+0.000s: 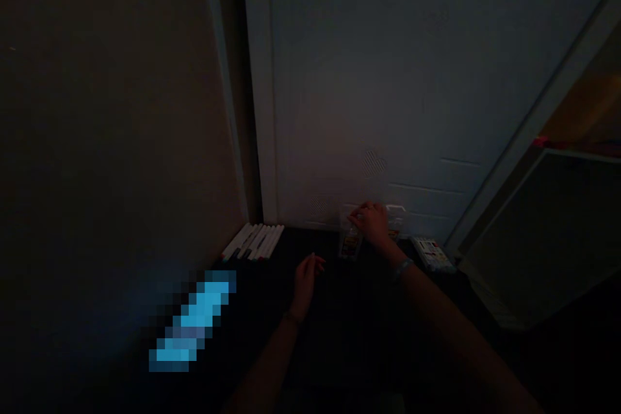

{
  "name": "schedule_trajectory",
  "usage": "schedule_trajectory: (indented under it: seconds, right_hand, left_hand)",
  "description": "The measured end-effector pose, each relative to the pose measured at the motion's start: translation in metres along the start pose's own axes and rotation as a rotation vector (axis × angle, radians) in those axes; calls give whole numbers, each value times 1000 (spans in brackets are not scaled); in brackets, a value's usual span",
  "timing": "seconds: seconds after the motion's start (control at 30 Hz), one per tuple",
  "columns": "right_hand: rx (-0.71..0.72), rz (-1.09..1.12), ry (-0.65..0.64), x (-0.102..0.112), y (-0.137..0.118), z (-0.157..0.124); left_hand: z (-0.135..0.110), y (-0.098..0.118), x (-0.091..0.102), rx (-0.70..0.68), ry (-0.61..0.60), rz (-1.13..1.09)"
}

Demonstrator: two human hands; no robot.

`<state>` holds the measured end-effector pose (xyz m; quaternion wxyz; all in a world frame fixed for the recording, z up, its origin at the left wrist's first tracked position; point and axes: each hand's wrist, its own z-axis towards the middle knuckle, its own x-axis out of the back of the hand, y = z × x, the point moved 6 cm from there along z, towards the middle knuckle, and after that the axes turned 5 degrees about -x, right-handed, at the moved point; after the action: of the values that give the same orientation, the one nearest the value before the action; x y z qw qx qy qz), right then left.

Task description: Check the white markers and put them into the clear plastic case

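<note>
My right hand [372, 222] reaches over a clear plastic case [350, 247] with a dark and yellow label, standing near the wall. Its thumb and fingers are pinched together at the case's top edge; in the dim light I cannot make out what is between them. Part of a clear, light-edged piece [398, 209] shows behind this hand. My left hand [307, 273] hovers lower and to the left, apart from the case. Its fingers are drawn together, and anything in them is too dark to name.
A row of white markers [257, 241] lies on the dark tabletop [330, 323] at the left. A flat pack with printed marks [433, 254] lies at the right. A bright blurred screen [193, 323] glows at the lower left. A pale panel [369, 77] rises behind.
</note>
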<state>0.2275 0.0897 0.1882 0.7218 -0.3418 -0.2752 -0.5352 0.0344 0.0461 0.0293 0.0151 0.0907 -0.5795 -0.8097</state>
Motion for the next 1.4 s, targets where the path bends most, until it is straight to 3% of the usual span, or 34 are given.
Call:
schedule_trajectory:
  seconds: [0.17, 0.27, 0.33, 0.47, 0.57, 0.67, 0.77, 0.87, 1.0, 1.13, 1.4]
  right_hand:
    - [-117, 212, 164, 14, 12, -16]
    - [-262, 375, 318, 21, 22, -51]
    - [-331, 523, 345, 13, 24, -83]
    - [-428, 769, 186, -27, 24, -141]
    - [-549, 878, -5, -57, 30, -165]
    - [-582, 941, -188, -76, 32, -170]
    - [-556, 943, -244, -80, 32, -168]
    - [-534, 930, -248, -79, 31, -168]
    - [-492, 924, -255, -78, 27, -169]
    - [-505, 897, -265, -80, 26, -168]
    - [-463, 849, -256, -75, 22, -167]
  left_hand:
    - [0, 3, 0, -6, -13, 21]
    - [1, 3, 0, 0, -6, 30]
    - [1, 1, -1, -8, -10, 36]
    - [-2, 0, -4, -34, -44, 87]
    - [-5, 6, -7, -69, -76, 165]
    - [-6, 19, -9, -150, -129, 366]
    - [0, 35, -3, -266, -117, 715]
    - [11, 40, 14, -303, -94, 1040]
    - [28, 31, 54, -228, -15, 1375]
    - [36, 22, 77, -230, -18, 1504]
    - [44, 20, 63, -315, -117, 1539]
